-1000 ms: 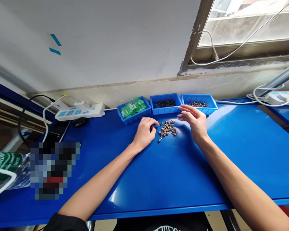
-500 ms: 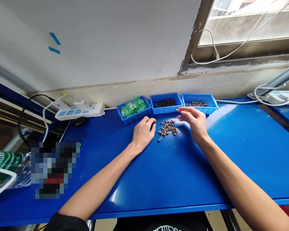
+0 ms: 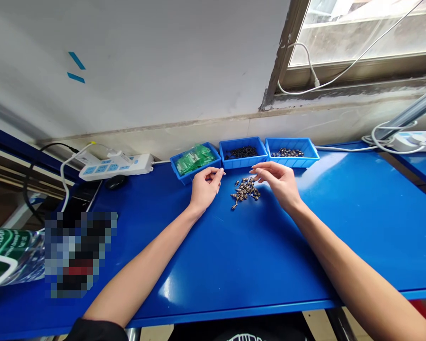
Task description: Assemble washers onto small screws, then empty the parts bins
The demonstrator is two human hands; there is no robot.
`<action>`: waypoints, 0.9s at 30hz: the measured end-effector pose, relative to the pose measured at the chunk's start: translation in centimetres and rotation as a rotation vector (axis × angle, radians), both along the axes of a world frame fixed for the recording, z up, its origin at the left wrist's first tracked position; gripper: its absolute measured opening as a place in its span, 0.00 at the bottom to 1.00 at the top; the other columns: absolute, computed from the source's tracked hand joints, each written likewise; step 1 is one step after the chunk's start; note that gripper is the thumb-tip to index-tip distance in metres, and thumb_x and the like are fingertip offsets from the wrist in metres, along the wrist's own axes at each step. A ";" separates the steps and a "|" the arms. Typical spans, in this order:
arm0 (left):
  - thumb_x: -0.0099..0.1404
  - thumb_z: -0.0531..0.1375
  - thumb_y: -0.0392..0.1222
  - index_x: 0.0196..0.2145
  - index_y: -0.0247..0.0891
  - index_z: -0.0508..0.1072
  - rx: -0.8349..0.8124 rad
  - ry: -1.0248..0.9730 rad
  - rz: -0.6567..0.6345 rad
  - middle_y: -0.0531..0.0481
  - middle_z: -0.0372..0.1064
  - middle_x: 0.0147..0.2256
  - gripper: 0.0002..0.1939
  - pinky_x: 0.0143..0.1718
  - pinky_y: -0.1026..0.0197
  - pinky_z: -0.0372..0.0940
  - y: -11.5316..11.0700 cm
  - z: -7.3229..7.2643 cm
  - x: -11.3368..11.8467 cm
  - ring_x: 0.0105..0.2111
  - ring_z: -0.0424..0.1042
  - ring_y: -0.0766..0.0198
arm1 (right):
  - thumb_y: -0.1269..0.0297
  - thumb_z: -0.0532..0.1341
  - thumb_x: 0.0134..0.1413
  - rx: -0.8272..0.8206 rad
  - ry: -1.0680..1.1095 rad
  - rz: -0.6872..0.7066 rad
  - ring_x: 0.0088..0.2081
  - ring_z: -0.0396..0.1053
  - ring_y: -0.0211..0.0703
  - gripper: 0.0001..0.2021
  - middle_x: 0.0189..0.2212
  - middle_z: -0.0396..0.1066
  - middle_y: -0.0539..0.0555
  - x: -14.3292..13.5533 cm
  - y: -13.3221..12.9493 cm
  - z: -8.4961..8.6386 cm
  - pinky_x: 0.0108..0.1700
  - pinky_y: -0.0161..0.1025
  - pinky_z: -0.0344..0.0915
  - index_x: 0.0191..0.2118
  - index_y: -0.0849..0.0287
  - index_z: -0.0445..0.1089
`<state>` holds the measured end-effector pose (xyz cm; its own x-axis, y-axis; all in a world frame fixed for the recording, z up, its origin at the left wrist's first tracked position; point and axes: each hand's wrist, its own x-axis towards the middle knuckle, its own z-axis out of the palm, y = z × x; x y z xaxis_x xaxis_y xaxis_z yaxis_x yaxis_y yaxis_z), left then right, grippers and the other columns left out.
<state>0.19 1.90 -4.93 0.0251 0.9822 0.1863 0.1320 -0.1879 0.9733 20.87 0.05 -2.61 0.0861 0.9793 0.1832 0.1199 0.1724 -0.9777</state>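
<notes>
My left hand (image 3: 203, 190) is raised just left of a small pile of screws (image 3: 246, 189), its thumb and fingertips brought together in a pinch. Anything between those tips is too small to make out. My right hand (image 3: 282, 186) reaches over the pile's right edge with fingers stretched out and a gap between them and the thumb. The pile lies loose on the blue table (image 3: 213, 265); its metal pieces look like short screws with washers or nuts on them.
Behind the hands stand three blue bins: one with small green bags (image 3: 196, 158), one with dark screws (image 3: 244, 151), one with small metal nuts or washers (image 3: 287, 152). Power strips (image 3: 117, 166), a black mouse (image 3: 116, 182) and a bottle (image 3: 16, 255) are to the left.
My left hand has lifted from the table, its fingers closing into a pinch. My right hand has moved left and slightly down toward the pile.
</notes>
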 end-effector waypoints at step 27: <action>0.59 0.61 0.29 0.29 0.38 0.81 0.049 0.629 -0.762 0.52 0.79 0.27 0.09 0.28 0.66 0.64 -0.8 5.0 -2.1 0.26 0.76 0.64 | 0.59 0.63 0.56 0.154 -0.381 0.240 0.25 0.65 0.38 0.09 0.25 0.75 0.51 -0.4 -0.9 0.3 0.28 0.36 0.65 0.30 0.58 0.76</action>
